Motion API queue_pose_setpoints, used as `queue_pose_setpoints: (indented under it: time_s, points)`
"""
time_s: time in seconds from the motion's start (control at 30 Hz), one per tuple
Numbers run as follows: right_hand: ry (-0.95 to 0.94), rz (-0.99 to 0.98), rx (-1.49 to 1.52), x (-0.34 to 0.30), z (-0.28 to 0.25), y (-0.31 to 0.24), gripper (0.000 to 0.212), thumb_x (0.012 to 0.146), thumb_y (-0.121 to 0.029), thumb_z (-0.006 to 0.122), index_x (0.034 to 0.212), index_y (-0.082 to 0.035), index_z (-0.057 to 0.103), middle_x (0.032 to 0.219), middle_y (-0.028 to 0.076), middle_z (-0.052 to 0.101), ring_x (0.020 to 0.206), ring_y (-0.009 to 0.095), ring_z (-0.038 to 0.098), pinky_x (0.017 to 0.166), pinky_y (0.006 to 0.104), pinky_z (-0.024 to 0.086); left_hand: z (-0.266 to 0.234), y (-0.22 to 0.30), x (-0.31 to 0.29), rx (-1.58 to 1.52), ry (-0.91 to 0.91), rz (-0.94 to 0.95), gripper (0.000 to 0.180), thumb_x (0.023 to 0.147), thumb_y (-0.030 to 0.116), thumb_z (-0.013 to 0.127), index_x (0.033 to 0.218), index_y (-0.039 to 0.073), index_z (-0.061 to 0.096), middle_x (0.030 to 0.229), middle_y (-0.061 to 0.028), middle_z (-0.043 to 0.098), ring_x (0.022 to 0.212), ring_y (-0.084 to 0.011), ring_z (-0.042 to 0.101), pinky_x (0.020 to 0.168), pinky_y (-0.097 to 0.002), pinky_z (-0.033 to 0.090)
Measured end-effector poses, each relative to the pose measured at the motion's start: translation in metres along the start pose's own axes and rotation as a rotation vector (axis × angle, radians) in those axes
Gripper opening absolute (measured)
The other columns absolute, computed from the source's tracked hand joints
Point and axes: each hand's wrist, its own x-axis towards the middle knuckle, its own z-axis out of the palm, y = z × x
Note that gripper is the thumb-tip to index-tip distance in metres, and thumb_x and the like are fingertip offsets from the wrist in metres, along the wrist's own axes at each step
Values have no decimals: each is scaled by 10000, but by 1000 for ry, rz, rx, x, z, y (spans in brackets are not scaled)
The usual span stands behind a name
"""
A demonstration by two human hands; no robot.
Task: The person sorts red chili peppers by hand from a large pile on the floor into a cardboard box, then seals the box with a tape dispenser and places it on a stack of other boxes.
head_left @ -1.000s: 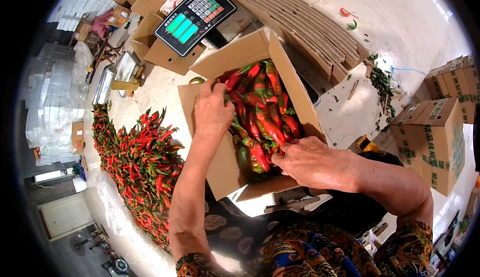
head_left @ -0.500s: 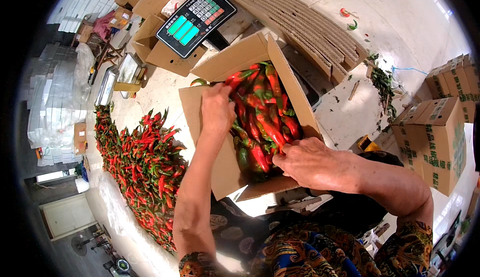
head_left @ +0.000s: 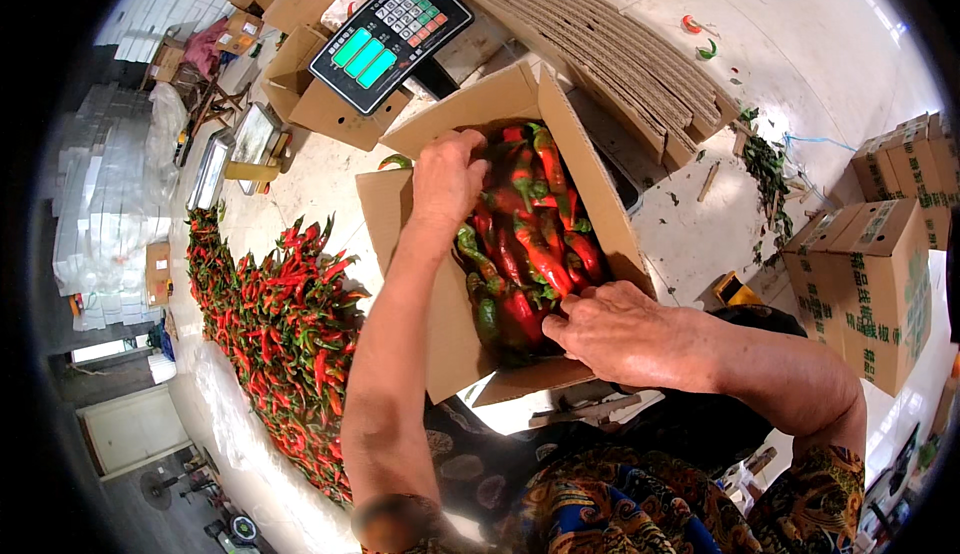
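Note:
An open cardboard box (head_left: 457, 344) in front of me is filled with long red and green chili peppers (head_left: 535, 239). My left hand (head_left: 448, 179) is over the box's far left corner, its fingers curled down among the peppers; what they grip is hidden. At the near right side of the box, my right hand (head_left: 615, 329) is closed, with thumb and fingertips against the end of a red pepper. Whether it pinches that pepper I cannot tell. The box flaps stand up and outward around the peppers.
A scale display (head_left: 392, 39) stands behind the box, beside a stack of flattened cardboard (head_left: 590, 44). A large heap of chili peppers (head_left: 290, 344) lies on the left. Closed cartons (head_left: 860, 289) stand on the right, near leafy scraps (head_left: 768, 179) on the floor.
My left hand has moved slightly away from me and to the right, over the far end of the peppers. My right hand has barely shifted.

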Motion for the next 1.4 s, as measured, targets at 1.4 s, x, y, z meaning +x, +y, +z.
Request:
queue_pose_setpoints:
  time_s: [1.4]
  points:
    - [-60,-4,120,24,13,-2,265,905,-152,585,1108,7,521,1061,189,615,990,374,619,824,481,499,4,24,-74,205,90,-68,140,865,145,640,978,74,597,882,-167,603,725,-389,612,632,-500,493]
